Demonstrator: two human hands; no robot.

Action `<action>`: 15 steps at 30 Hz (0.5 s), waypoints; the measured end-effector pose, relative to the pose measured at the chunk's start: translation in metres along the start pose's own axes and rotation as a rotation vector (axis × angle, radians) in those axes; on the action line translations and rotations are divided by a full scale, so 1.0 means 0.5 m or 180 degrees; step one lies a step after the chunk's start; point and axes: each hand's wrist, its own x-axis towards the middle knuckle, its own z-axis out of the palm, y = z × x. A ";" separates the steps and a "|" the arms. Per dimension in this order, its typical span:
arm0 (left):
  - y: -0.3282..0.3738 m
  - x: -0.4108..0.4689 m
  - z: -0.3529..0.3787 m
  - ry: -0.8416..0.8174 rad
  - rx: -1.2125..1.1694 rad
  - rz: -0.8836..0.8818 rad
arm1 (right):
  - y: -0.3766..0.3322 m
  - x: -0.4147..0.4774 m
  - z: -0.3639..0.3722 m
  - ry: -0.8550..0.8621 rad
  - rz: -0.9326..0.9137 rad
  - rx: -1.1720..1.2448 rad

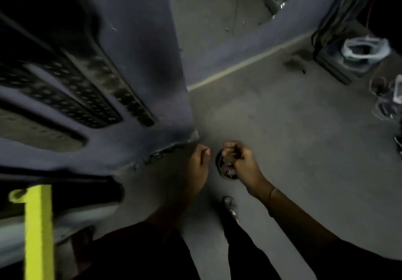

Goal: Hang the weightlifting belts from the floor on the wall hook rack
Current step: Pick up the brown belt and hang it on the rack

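Note:
The frame is blurred and dim. My right hand [241, 162] is clenched on a dark rolled belt [225, 167], held low above the grey floor [293, 138]. My left hand [200, 162] hangs just left of it, close to the wall's corner, fingers curled; whether it grips anything is unclear. On the dark wall [134, 29] at the left hang long black perforated belts [71, 97] and a paler one [32, 131]. I cannot make out the hooks.
A yellow post [39, 232] stands at the lower left. My shoe [230, 208] is below the hands. At the right edge lie a pale coiled item [363, 51] on a dark box and further gear [387, 101]. A pale line [250, 62] crosses the floor.

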 end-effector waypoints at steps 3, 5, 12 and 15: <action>-0.082 0.027 0.126 -0.0389 0.0125 -0.0341 | 0.126 0.070 -0.077 -0.0042 0.0531 -0.0127; -0.155 0.058 0.196 -0.0616 0.0471 -0.0460 | 0.225 0.124 -0.107 -0.0109 0.0824 -0.0224; -0.502 0.213 0.437 -0.1211 0.1234 -0.0258 | 0.638 0.394 -0.140 -0.0051 0.1401 -0.0604; -0.674 0.287 0.531 -0.1408 0.1607 -0.0007 | 0.822 0.520 -0.133 0.0035 0.1411 -0.0693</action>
